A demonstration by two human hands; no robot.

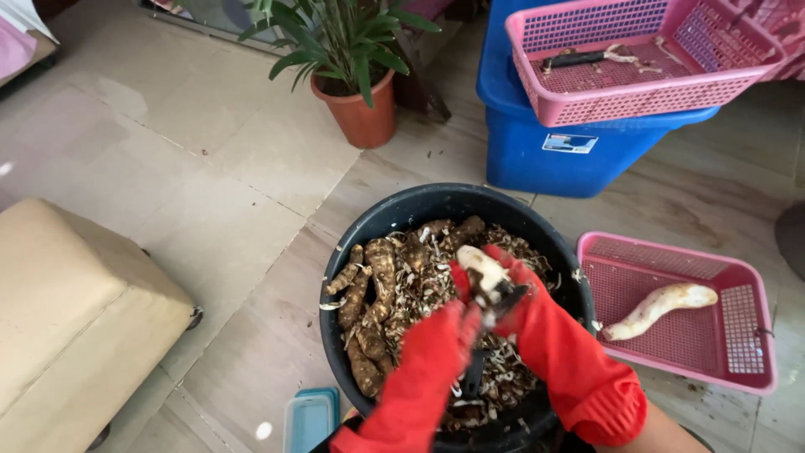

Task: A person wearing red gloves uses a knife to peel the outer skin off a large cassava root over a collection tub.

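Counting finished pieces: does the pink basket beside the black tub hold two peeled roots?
No, the pink plastic basket beside the black round tub holds only one peeled pale root.

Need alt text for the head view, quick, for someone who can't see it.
Two hands in red rubber gloves work over a round black tub of brown unpeeled roots and peelings: the right hand holds a half-peeled pale root, the left hand a dark-handled peeler. One peeled white root lies in a pink plastic basket to the right.

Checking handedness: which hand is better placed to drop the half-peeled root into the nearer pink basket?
Right, likely. The right hand already grips the root, and the pink basket sits on that side; the left hand holds the peeler.
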